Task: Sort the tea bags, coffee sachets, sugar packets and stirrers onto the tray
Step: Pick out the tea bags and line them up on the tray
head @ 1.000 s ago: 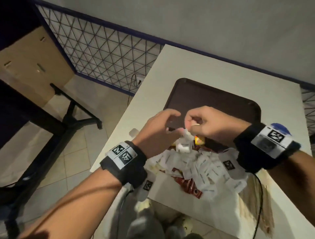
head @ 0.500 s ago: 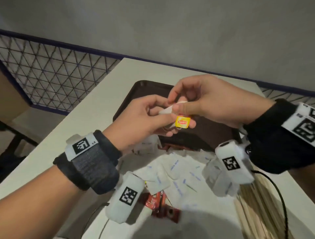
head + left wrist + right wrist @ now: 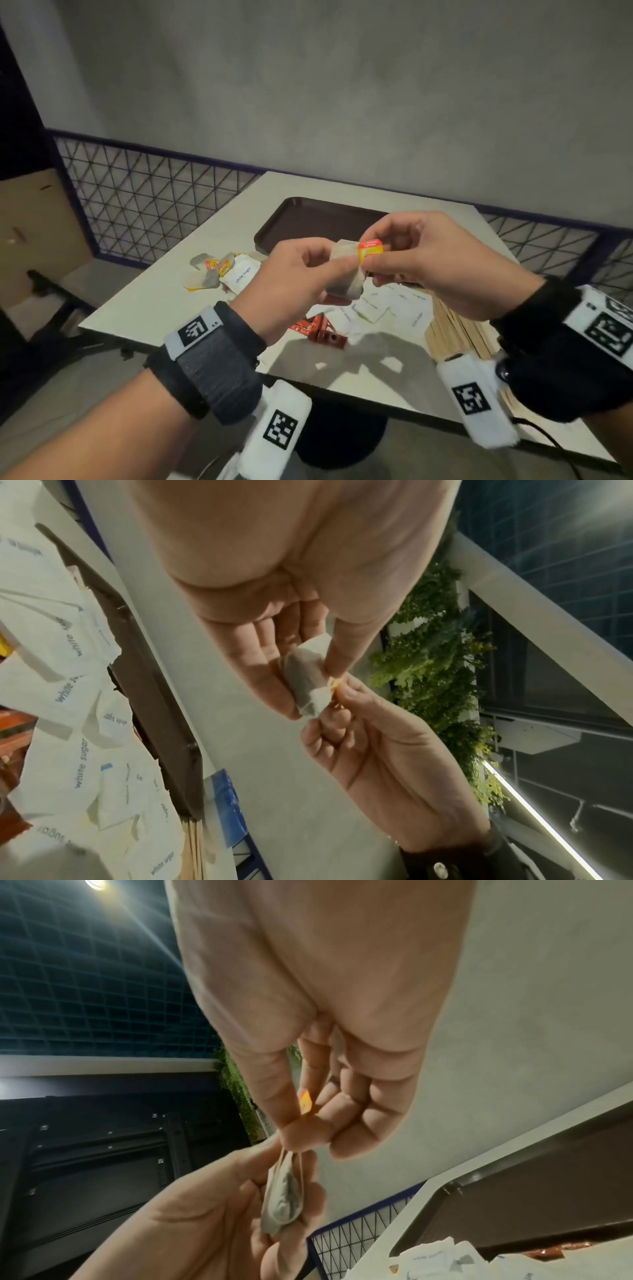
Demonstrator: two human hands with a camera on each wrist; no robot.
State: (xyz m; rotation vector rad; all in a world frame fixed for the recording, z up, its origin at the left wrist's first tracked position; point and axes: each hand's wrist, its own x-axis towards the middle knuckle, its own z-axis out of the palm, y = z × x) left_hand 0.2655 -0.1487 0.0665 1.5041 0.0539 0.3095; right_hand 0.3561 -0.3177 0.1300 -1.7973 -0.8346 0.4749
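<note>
Table (image 3: 164, 301), pale top, fills the scene w/ a mesh railing (image 3: 144, 205) behind it. Dark brown tray (image 3: 308, 219) lies flat at the far middle of the table; what shows of its surface is bare.

Wooden stirrers (image 3: 455, 332) lie in a flat stack at the near right, just beside the sugar packets (image 3: 387, 305), a loose white heap printed "white sugar", spread in front of the tray's near edge. Red coffee sachets (image 3: 322, 330) sit at the near side of that heap, partly under it. Small separate cluster of tea bags (image 3: 209, 274) w/ yellow tags lies left of the tray, touching one more sugar packet.

Both hands are raised above the table, over the heap, close together. Left hand (image 3: 294, 277): grip closed round a tea bag (image 3: 344, 270), thumb and fingers curled on its body; bag hangs roughly upright, crumpled. Right hand (image 3: 421, 260): grip is a pinch, thumb and forefinger on the bag's yellow-red tag (image 3: 370, 249), other fingers curled in. Tag sits right at the bag's top corner; the string is visible only in the right wrist view, as thin loops by the bag. So the held tea bag is in the air, btwn both hands, not on tray or table.
</note>
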